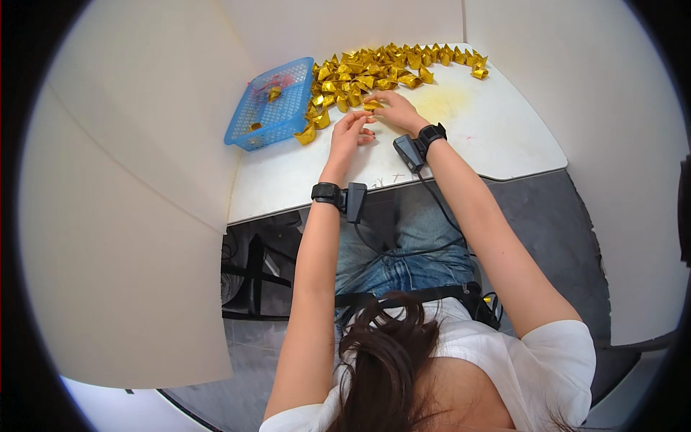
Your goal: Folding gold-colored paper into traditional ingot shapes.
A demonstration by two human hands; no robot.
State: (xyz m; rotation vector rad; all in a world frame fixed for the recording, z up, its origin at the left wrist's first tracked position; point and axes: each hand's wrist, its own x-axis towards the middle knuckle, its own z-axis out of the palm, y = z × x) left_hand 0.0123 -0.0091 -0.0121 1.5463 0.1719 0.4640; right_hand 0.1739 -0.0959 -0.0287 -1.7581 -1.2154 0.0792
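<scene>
Over the middle of the white table (pixel 497 137), a small gold foil-paper ingot (pixel 373 106) is between my two hands. My right hand (pixel 398 112) has it pinched between thumb and fingers from the right side. From the left and nearer to me, my left hand (pixel 348 137) is curled, thumb and forefinger together at the ingot's near edge. Its other fingers bend below, and the exact contact is too small to see. Just beyond my hands lies a heap of finished-looking gold paper ingots (pixel 367 72).
A blue perforated plastic basket (pixel 237 135) stands at the table's left, with a few gold pieces and some reddish material inside. Pale partition walls (pixel 137 180) enclose the table. Black devices are strapped to both wrists, and a cable (pixel 410 253) hangs over my lap.
</scene>
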